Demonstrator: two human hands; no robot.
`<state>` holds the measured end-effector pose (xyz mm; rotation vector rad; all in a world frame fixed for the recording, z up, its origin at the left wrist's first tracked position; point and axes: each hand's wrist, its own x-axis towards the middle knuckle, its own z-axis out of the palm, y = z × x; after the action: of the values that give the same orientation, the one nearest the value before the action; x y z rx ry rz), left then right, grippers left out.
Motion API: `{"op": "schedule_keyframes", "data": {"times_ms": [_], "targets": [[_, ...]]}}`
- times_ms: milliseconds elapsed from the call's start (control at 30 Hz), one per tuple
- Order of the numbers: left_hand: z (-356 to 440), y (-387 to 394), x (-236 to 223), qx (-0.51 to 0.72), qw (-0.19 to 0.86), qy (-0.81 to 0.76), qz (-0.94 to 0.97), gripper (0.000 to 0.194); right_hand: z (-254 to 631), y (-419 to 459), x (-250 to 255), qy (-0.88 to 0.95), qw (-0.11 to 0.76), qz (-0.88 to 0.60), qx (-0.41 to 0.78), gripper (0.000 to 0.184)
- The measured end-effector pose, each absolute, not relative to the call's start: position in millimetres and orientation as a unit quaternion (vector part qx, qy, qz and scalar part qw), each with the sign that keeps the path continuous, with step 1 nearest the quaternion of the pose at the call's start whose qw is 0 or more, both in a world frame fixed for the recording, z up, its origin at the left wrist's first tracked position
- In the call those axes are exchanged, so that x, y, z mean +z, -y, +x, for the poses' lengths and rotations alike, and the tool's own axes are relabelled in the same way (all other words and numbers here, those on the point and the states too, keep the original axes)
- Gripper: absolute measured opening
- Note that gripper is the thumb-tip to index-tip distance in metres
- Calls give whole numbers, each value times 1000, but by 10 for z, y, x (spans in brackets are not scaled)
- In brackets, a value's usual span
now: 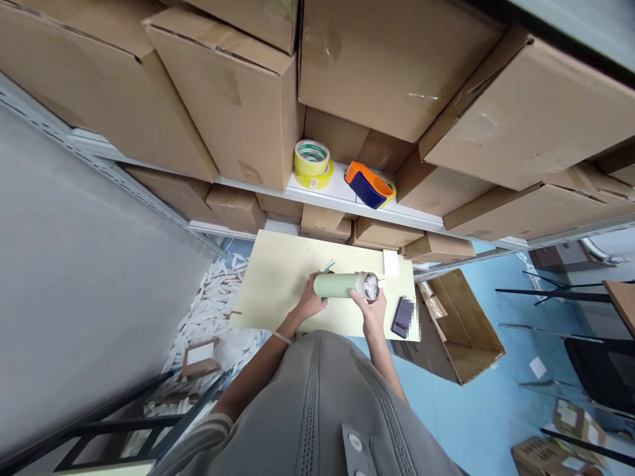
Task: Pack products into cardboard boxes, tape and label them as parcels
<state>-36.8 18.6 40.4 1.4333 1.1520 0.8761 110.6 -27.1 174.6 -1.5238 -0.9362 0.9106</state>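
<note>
A light green bottle (337, 285) with a shiny silver cap (372, 286) lies sideways between my hands, above a pale yellow table (278, 264). My left hand (311, 301) is closed round its base end. At the capped end, my right hand (371, 307) grips it, thumb on the green body and fingers behind the cap. Just past my left hand a thin teal-and-white item (328, 266) shows; its kind is unclear. A dark phone (403, 316) lies on the table to the right of my right hand, partly blurred out. A white box (390, 263) sits near the table's far right corner.
Cardboard boxes (238, 92) fill the shelves ahead. Yellow tape rolls (312, 162) and an orange-and-blue tape dispenser (370, 185) sit on the shelf edge. An open carton (461, 324) stands on the floor at right. Paper strips (203, 311) cover the floor at left.
</note>
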Motion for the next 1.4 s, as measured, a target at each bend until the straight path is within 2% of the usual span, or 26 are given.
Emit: {"op": "schedule_keyframes", "data": {"times_ms": [200,467,700,933,1200,1400], "targets": [[-516,-74,329,359,498,-463,639,53,1120,272,1534,346,523,-670,399,58],[-489,69,273,393,427,-463,670,42,1235,375,1486,373,508,-702,331,57],[-459,104,146,432,351,-429,711,44,1193,441,1581,461,477,-704,255,53],[-469,117,57,447,304,-435,720,47,1083,272,1653,479,477,-695,245,45],[-466,184,-96,446,325,-477,684,43,1042,139,1630,445,502,-699,247,52],[-436,153,-86,460,340,-480,665,47,1019,196,1567,574,406,-672,233,57]]}}
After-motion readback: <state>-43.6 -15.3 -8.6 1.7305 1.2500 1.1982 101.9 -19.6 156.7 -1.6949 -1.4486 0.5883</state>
